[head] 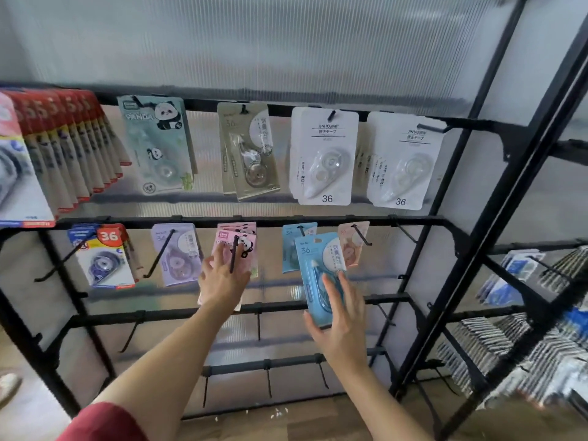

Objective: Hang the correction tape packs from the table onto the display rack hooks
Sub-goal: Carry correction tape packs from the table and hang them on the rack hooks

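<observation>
Blue pack [319, 265] pinched between thumb and near-straight fingers of right hand [339, 316], just below its hook [301, 231] on rack's [350, 221] second rail; left hand [222, 276], fingers flat, presses pink pack [247, 244]; risk: loose pinch lets pack drop.

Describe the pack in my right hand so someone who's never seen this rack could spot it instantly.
On the black display rack, look at the second rail from the top, right of the middle. In front of the hanging blue packs there, the right hand holds one loose blue pack; unlike its neighbours, it's off any hook and tilted.
</observation>
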`<state>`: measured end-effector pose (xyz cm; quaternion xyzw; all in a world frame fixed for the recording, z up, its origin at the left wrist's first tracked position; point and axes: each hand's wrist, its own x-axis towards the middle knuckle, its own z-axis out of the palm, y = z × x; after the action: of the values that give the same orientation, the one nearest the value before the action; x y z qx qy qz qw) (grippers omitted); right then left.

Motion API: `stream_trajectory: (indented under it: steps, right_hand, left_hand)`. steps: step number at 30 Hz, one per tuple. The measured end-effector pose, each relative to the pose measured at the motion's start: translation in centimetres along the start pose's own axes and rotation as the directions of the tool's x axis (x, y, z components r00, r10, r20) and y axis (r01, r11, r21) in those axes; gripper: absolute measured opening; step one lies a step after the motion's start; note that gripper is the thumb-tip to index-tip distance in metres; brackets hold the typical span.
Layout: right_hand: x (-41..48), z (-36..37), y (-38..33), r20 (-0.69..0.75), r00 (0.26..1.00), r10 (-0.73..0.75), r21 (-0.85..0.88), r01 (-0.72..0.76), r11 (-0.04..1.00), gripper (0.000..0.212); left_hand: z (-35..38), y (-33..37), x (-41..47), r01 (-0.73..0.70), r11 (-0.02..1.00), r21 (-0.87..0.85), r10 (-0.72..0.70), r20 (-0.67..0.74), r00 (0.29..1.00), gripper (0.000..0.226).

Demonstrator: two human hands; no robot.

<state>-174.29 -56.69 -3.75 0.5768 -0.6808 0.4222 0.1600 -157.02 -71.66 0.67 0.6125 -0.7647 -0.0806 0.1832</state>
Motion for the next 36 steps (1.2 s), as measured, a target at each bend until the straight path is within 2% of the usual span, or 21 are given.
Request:
stream_trajectory:
  steps: [5,11,16,22,28,36]
  right_hand:
    - [0.0,0.3,-0.4,-0.019,1.0,0.025,-0.042,-0.026,0.999,0.069]
    - [0.0,0.3,-0.8,-0.013,0.999,0.051,-0.058,-0.052,0.997,0.069]
    - [0.0,0.1,-1.6,-0.014,0.997,0.072,-0.041,-0.073,0.997,0.07]
    - [-1.5,0.1,-2.5,-0.112,0.986,0.119,0.057,-0.113,0.992,0.067]
    - [-4.5,0.2,-2.7,-0.056,0.993,0.1,0.006,-0.1,0.995,0.065]
    - [-2.6,-0.5,-2.2,-0.009,0.998,0.062,-0.043,-0.062,0.997,0.064]
  left_hand:
    - [0.1,-0.5,2.2,-0.05,0.997,-0.064,0.051,0.017,0.999,0.061]
    - [0.8,-1.8,3.7,-0.122,0.992,0.012,0.118,0.177,0.977,0.076]
    - [-0.7,-3.6,2.5,-0.209,0.975,0.07,0.196,0.155,0.968,0.078]
    - [-0.6,-3.4,-0.3,-0.192,0.981,0.014,0.189,0.116,0.975,0.087]
    - [0.5,-2.8,-3.2,-0.217,0.976,-0.019,0.218,0.122,0.968,0.084]
    - [0.9,-2.7,-4.2,-0.223,0.974,-0.036,0.226,0.141,0.964,0.081]
